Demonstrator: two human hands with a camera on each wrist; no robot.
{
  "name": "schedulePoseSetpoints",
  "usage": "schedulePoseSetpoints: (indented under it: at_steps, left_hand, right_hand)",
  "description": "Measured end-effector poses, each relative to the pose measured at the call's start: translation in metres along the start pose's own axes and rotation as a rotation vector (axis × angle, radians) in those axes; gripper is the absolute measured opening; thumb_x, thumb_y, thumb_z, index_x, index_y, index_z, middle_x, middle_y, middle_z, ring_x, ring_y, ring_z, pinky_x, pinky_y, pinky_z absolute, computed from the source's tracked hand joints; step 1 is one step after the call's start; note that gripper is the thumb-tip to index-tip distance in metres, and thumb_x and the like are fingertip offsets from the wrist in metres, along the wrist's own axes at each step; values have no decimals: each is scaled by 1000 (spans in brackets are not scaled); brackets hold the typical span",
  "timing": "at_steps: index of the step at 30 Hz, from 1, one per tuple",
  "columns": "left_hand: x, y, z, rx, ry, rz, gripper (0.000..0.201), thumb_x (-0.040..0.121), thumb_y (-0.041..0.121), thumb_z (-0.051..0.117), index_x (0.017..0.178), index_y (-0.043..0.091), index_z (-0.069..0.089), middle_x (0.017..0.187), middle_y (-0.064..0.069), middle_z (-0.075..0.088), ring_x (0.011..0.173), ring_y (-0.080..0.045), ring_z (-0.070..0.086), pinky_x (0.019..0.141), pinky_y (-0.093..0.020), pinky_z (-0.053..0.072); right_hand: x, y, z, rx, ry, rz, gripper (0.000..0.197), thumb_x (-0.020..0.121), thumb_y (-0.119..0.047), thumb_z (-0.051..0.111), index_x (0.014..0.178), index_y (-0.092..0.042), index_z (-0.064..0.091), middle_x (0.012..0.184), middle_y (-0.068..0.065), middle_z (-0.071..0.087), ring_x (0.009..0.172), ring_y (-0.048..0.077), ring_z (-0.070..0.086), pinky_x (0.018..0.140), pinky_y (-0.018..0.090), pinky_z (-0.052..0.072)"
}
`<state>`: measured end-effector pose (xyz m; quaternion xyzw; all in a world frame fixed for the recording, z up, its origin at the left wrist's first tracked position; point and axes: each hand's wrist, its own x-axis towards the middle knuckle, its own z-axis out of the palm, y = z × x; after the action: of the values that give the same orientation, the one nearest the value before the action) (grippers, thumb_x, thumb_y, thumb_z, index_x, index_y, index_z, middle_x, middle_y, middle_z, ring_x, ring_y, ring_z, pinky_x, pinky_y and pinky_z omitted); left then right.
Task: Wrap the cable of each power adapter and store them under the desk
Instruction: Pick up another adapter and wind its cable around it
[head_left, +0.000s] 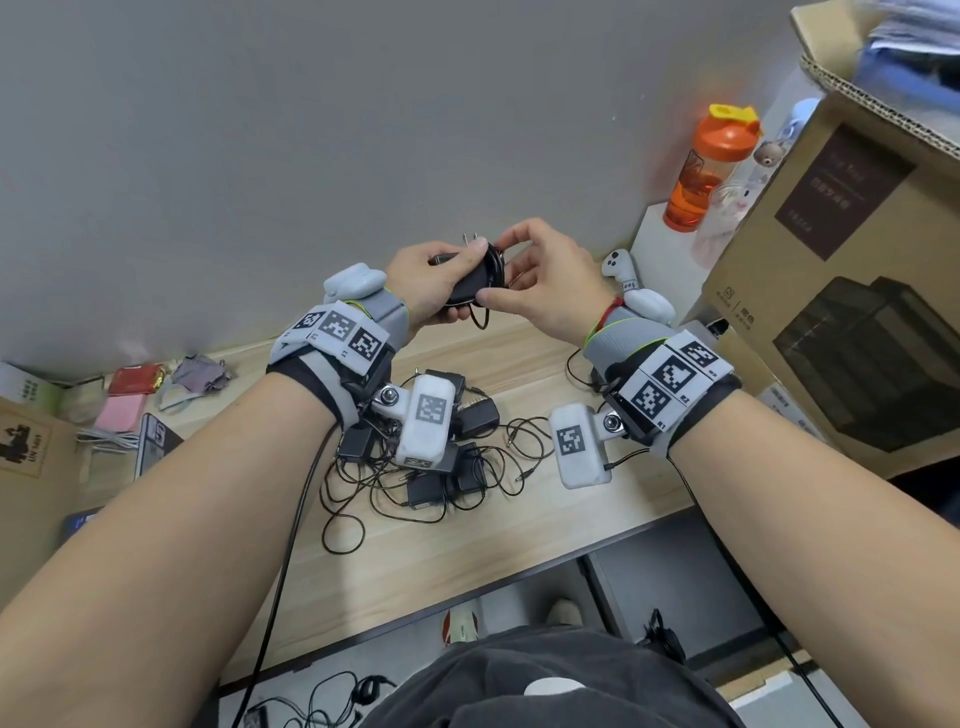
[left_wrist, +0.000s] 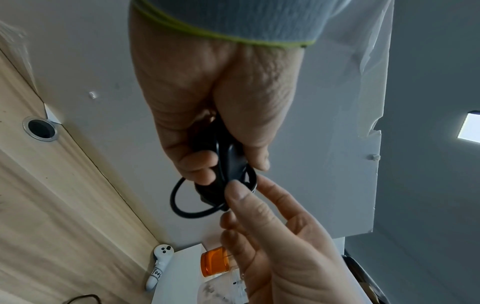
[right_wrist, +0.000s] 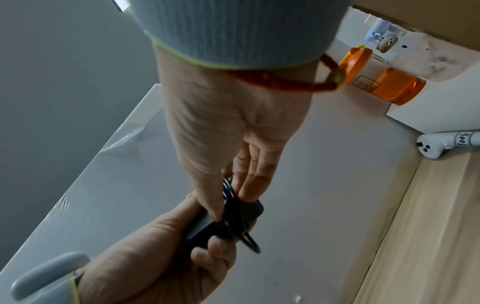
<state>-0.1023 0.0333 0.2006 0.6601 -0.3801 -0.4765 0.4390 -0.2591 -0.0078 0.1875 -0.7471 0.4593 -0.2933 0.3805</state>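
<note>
— Clamped round the black power adapter (head_left: 464, 287) is the left hand (head_left: 427, 292), thumb on 1 face and fingers curled under it, holding it in the air above the desk (head_left: 524, 535). The right hand (head_left: 540, 280) pinches the cable (left_wrist: 182, 203) wound on the adapter's right end.

— Which way does the adapter lie?

— Its long axis runs left to right between the 2 hands, prongs pointing up and away. A short loose loop hangs just below the body, nearer the right hand, so that hand likely makes the final turn.

— And the arms?

— Both forearms are raised, wrists angled inward. More adapters (head_left: 431, 457) lie tangled on the desk below.
</note>
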Motion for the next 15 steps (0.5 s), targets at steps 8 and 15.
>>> schedulePoseSetpoints:
  at_steps: [8, 15]
  left_hand:
    - [-3, -1, 2, 48, -53, 52, 38, 91, 37, 68, 117, 9, 66, 81, -12, 65, 46, -14, 54, 34, -14, 33]
    - [3, -2, -7, 22, -105, 15, 48, 89, 51, 64, 107, 7, 71, 71, -7, 65, 43, -13, 52, 36, -15, 34]
  right_hand:
    - [2, 5, 3, -25, 81, -4, 21, 85, -25, 70, 105, -21, 63, 70, 7, 70, 55, 6, 61, 64, 28, 53]
    - [6, 14, -5, 142, 33, -82, 18, 92, -14, 66, 110, -17, 70, 98, 3, 59, 62, -2, 59, 67, 19, 53]
